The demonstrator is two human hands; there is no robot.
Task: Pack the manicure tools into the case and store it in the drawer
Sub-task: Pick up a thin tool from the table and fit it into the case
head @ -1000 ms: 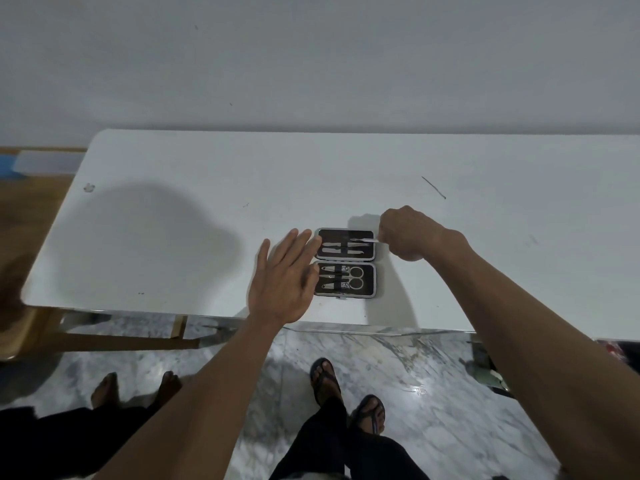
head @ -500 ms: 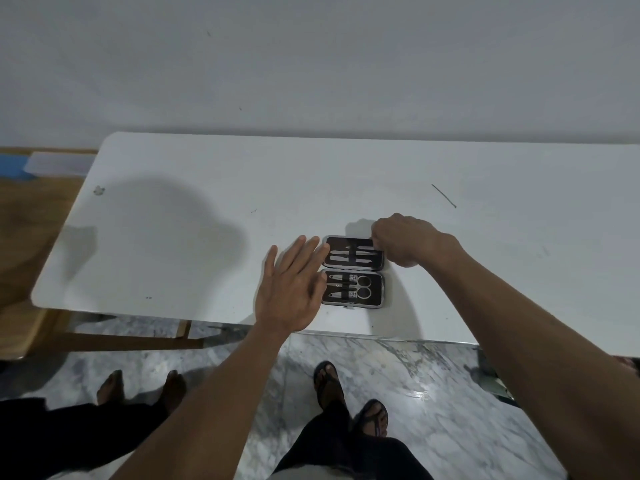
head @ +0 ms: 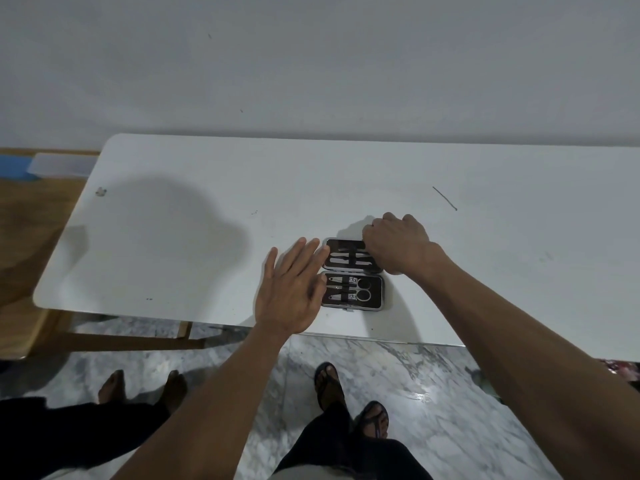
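A small black manicure case (head: 375, 289) lies open flat near the front edge of the white table (head: 180, 237). Its near half holds scissors (head: 363, 290) and clippers, its far half several slim metal tools (head: 348, 260). My left hand (head: 294, 289) rests flat with fingers spread against the case's left side, holding nothing. My right hand (head: 398, 245) is curled over the far half's right end, fingers hidden on its edge. I cannot tell whether it pinches a tool.
A thin dark stick (head: 445, 198) lies on the table at the back right. A wooden bench (head: 24, 244) stands to the left. Marble floor lies below, with my sandalled feet (head: 349, 407) and another person's bare feet (head: 142, 389) by the table's front.
My right hand slid left and farther over the far half of the case, and the tool tip it held a second ago is out of sight. My left hand stayed against the case.
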